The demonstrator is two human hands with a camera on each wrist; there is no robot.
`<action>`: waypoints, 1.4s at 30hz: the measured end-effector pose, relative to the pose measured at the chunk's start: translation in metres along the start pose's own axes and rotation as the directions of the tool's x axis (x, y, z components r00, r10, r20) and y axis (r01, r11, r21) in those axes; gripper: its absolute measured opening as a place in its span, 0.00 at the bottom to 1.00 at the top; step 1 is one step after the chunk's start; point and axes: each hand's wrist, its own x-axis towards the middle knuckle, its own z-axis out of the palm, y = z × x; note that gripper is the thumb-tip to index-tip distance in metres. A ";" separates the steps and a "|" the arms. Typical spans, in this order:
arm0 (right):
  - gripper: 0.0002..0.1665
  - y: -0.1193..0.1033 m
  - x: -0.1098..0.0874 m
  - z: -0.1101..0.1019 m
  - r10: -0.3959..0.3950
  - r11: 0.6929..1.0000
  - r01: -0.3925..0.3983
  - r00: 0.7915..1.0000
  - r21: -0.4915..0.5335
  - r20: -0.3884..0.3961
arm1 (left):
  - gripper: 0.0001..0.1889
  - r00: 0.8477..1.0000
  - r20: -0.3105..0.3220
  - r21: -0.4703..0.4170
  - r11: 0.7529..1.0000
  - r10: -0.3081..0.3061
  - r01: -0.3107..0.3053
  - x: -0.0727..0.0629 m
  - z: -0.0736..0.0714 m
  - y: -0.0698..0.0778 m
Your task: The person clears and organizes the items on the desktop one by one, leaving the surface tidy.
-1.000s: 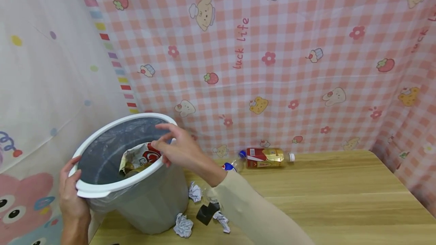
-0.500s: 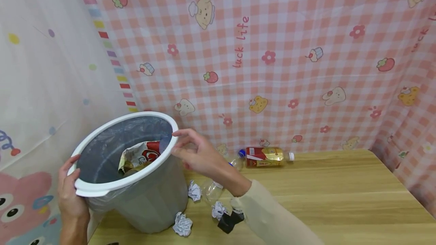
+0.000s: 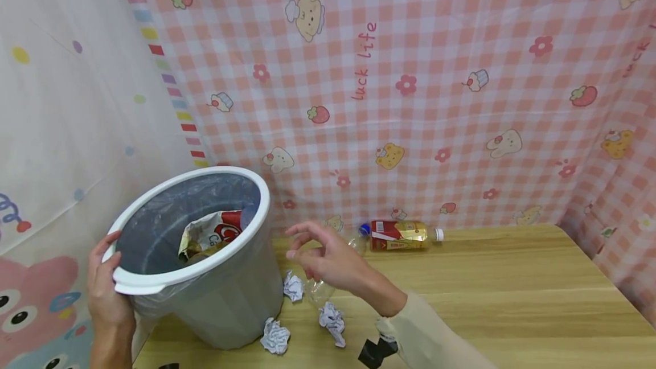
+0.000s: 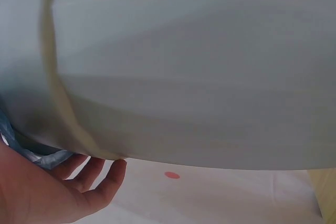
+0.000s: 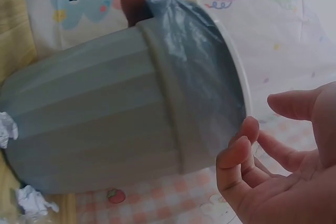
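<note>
My left hand (image 3: 110, 292) holds the white rim of a grey trash bin (image 3: 241, 295) at its left side. In the left wrist view the fingers (image 4: 107, 184) touch the bin's side close to its clear plastic liner (image 4: 44, 158). A crumpled snack bag (image 3: 210, 235), white, red and yellow, lies inside the bin; whatever is beneath it is hidden. To the right of the bin hovers my right hand (image 3: 333, 258), fingers loosely bent, holding nothing. Beneath it a clear plastic bottle (image 3: 319, 294) is partly covered by the hand.
Crumpled paper balls (image 3: 293, 287) lie beside the bin, one (image 3: 275, 337) nearer the front and another (image 3: 332, 322) to the right. A red-and-yellow labelled bottle (image 3: 400, 236) lies on its side at the back of the wooden table (image 3: 512, 295), near the checked curtain (image 3: 461, 130).
My right hand has left the bin's rim and moved right, away from the bin, uncovering more of the snack bag and the paper balls. The left hand stays on the rim.
</note>
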 end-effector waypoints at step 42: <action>0.26 0.159 -0.044 -0.005 0.225 0.964 -0.242 0.962 -0.108 -0.152 | 0.21 1.000 -0.015 0.038 0.999 -0.011 0.011 0.000 -0.001 0.001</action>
